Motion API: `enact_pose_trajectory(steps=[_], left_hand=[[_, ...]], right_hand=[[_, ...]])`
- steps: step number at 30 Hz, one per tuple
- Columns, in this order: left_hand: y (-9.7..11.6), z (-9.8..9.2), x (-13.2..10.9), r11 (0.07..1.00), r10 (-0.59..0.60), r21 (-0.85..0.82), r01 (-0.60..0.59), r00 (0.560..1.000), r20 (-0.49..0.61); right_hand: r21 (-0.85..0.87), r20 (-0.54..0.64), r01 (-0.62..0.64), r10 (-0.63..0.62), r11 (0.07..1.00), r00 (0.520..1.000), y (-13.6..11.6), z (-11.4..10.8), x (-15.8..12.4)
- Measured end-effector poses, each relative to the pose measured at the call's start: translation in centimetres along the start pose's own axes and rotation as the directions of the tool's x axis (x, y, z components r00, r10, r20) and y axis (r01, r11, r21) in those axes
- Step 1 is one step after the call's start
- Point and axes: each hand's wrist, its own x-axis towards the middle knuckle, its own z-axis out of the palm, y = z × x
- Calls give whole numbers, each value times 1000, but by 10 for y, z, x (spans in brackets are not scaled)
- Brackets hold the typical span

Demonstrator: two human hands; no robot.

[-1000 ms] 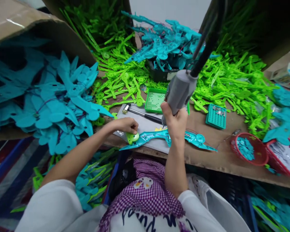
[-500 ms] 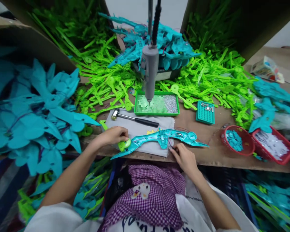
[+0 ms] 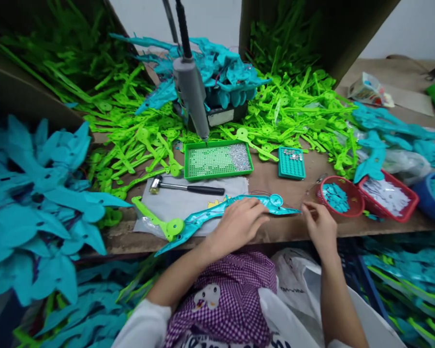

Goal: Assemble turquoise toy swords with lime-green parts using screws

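A long teal plastic part (image 3: 199, 220) lies along the front edge of the table, partly on a grey cloth (image 3: 181, 198). A lime green piece with a round end (image 3: 174, 227) rests on its left end. My left hand (image 3: 239, 220) lies over the middle of the teal part, fingers pointing right, hiding what is beneath. Near the part's right tip is my right hand (image 3: 318, 222), with thumb and forefinger close together; anything between them is too small to make out. Thin wires run along the part.
A hammer (image 3: 188, 187) lies on the cloth. A powered screwdriver (image 3: 191, 96) hangs above a green tray (image 3: 218, 174) of screws. Beyond are a teal holder (image 3: 292, 169), a red basket (image 3: 358, 203) and a red box (image 3: 413, 208). Heaps of green (image 3: 148, 140) and teal parts (image 3: 39, 193) surround these.
My left hand has left the green round end and moved right onto the middle of the teal part. My right hand has moved right to its tip. The camera view has shifted right.
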Motion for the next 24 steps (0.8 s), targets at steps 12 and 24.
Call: enact_pose_trajectory(steps=[12, 24], left_hand=[[-28, 88, 90, 993, 89, -98, -66, 964, 251], [-21, 83, 76, 938, 189, -287, -193, 981, -44]], right_hand=[[-135, 181, 159, -134, 978, 974, 38, 4, 1], [91, 96, 83, -92, 992, 991, -23, -16, 23]])
